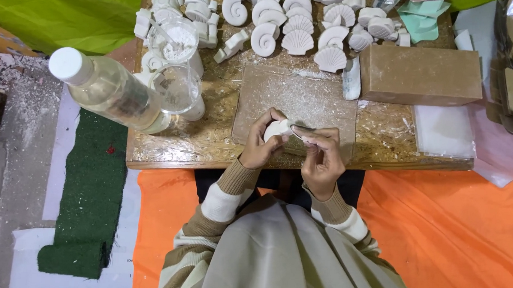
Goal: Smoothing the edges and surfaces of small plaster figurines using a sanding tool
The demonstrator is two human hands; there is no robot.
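Both hands raised together at mid-frame over a dusty brown work board (308, 99): left hand (262, 144) clamped around a small white plaster piece (277, 129), right hand (323, 157) pinching a thin blade-like tool (301, 131) against its edge, apparently to trim or scrape. Held close to the body and above the board, probably so that shavings fall onto it rather than onto the lap. Below, filling the lower centre, striped sleeves and a pale apron, with orange cloth (454, 242) spread to the lower right and a green mat (87, 198) at lower left. Across the upper half, a low wooden table (165, 153) littered with white dust. At upper left, a clear plastic bottle (107, 88) with a white cap, lying tilted beside a clear cup (176, 87). At upper right, a plain brown box (421, 74). Along the top edge, rows of white cast shells (298, 26), fans and spirals, set out well apart from the work, likely finished or drying. Held piece small, matt white, rounded, mostly hidden by fingers; exact form hard to tell.
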